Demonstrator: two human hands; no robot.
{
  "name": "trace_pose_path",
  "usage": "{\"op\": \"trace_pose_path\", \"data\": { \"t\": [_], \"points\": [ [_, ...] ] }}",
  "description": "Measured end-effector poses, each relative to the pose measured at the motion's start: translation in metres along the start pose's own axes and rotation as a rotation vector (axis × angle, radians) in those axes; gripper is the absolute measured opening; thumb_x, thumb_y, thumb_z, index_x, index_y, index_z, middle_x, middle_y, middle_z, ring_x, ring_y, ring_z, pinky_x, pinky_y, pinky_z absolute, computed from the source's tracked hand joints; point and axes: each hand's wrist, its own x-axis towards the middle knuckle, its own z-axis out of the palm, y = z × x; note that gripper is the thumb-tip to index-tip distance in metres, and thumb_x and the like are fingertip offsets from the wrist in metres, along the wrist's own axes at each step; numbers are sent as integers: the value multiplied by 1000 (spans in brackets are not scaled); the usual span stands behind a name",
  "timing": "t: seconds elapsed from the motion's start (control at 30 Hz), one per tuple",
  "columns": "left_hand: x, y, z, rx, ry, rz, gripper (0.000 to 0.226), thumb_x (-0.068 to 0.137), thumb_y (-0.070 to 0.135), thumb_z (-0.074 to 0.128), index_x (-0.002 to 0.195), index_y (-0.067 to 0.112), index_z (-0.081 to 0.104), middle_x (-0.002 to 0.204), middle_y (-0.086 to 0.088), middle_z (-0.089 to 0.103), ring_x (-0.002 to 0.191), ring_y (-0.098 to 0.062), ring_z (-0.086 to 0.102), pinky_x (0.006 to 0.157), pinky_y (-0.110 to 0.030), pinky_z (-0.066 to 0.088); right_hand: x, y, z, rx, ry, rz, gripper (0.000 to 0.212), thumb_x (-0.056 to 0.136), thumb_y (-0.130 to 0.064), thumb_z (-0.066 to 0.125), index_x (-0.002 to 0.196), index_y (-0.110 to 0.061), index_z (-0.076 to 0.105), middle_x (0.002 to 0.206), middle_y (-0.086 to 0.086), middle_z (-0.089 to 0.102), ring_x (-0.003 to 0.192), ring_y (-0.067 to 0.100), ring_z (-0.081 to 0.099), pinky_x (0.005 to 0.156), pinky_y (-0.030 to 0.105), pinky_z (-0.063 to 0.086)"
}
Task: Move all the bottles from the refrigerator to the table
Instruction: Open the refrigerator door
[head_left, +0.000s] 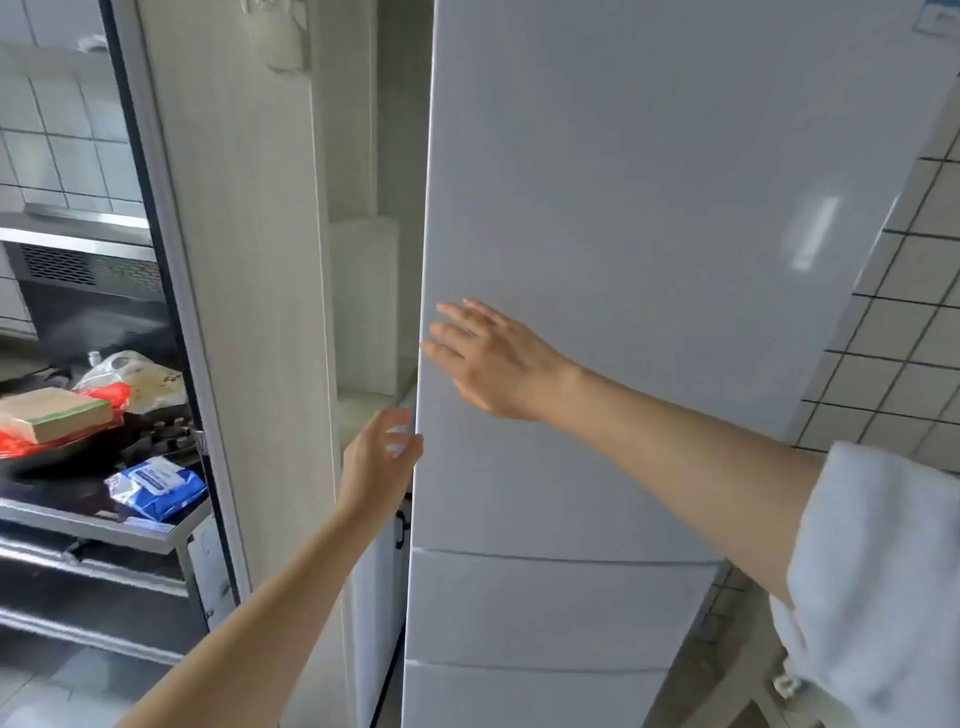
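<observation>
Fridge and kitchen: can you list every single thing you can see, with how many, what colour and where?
refrigerator: one, white, centre right, doors closed
range hood: one, silver and black, far left
wipes pack: one, blue and white, lower left on the counter
cardboard box: one, tan, on red wrapping, left
plastic bag: one, clear, behind the box
left hand: one, fingers curled at the refrigerator door's edge
right hand: one, fingers straight, over the door front
</observation>
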Motion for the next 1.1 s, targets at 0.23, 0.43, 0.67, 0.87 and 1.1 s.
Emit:
{"op": "trace_pose_path", "data": {
  "t": [0.23,0.43,0.67,0.87,1.1],
  "points": [
    [78,-28,27,19,-163,-54,39,83,31,74,118,24,56,112,11,64,108,-10,58,86,-23,44,44,29,57,-269,-116,-173,39,80,-41,60,114,-21,64,125,4,62,134,31,44,111,57,28],
    [95,-33,35,62,-166,-33,36,76,48,75,89,17,62,86,1,70,83,-14,65,67,-22,46,60,16,78,-339,-150,-171,34,89,-46,48,106,-23,68,106,-2,65,131,33,44,107,68,3],
    [87,-30,30,35,-153,-5,23,82,32,75,83,13,61,68,11,57,58,8,52,57,-8,38,61,7,72,-310,-197,-114,37,86,-53,54,97,-22,71,91,-2,62,114,28,52,107,69,-1],
    [70,-28,18,44,-173,34,28,76,39,80,87,17,65,68,11,63,64,3,56,60,-9,40,51,1,60,-214,-51,-116,37,77,-56,63,79,-20,71,79,-3,60,107,26,57,111,66,10],
    [2,-16,-1,48,-190,49,34,70,44,82,89,21,65,81,6,68,72,-5,63,64,-13,47,2,-34,1,4,103,-60,15,87,-20,56,80,-13,67,107,10,66,130,32,46,116,61,8]
  ]
}}
